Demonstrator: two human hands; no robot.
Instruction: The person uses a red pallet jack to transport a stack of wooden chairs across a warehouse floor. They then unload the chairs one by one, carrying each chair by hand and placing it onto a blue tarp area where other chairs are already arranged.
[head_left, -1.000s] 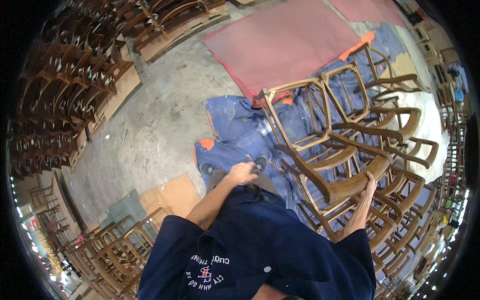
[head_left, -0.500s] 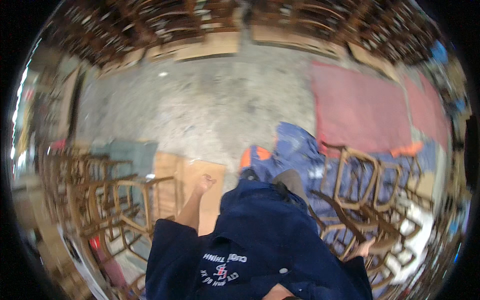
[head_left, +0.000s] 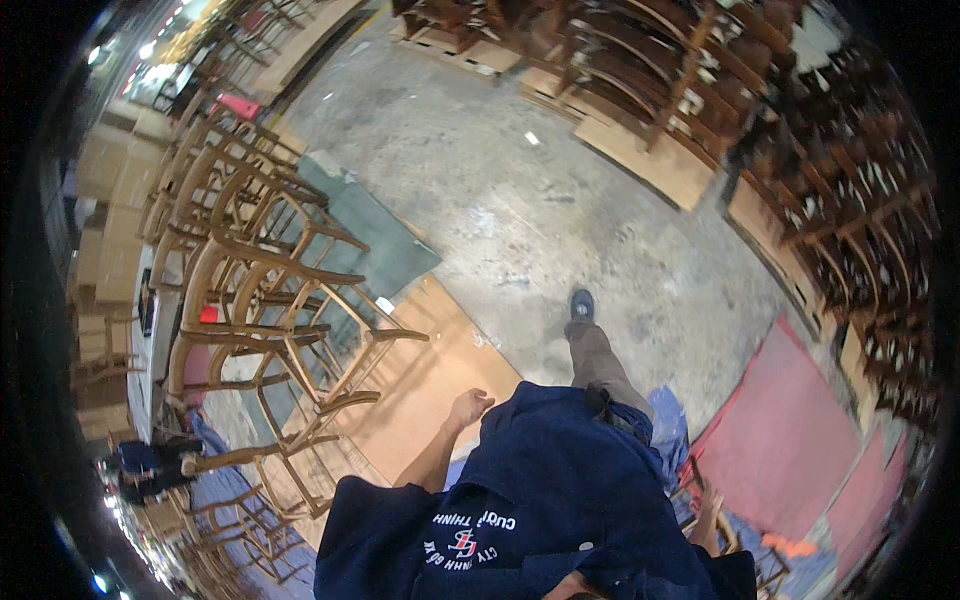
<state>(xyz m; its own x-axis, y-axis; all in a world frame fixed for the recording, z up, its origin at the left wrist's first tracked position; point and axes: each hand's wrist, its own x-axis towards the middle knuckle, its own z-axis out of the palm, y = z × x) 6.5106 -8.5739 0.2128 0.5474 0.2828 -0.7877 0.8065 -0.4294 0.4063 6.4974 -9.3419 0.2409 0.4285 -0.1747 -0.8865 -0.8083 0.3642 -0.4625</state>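
My left hand (head_left: 470, 408) hangs beside my dark blue shirt, above a tan board on the floor. Its fingers are loosely bent and apart, and nothing shows in them. On the other side, my right hand (head_left: 708, 500) hangs low with fingers apart and appears empty; it is near a wooden chair (head_left: 770, 572) mostly hidden by my arm. Whether they touch I cannot tell. Stacked wooden chair frames (head_left: 300, 330) stand to my left, apart from my left hand. One foot in a dark shoe (head_left: 582, 305) is forward on the concrete.
Dark wooden furniture parts are piled on pallets (head_left: 660, 165) ahead and to the right. Red sheets (head_left: 780, 430) lie at the right. A green sheet (head_left: 375, 245) and the tan board (head_left: 430, 340) cover floor at the left. Dark clothing, perhaps a person (head_left: 145, 465), shows at far left.
The view has turned to the right. The left chairs appear larger, and the right chairs have mostly slipped behind my body. My leg has come forward; both hands still hang at my sides.
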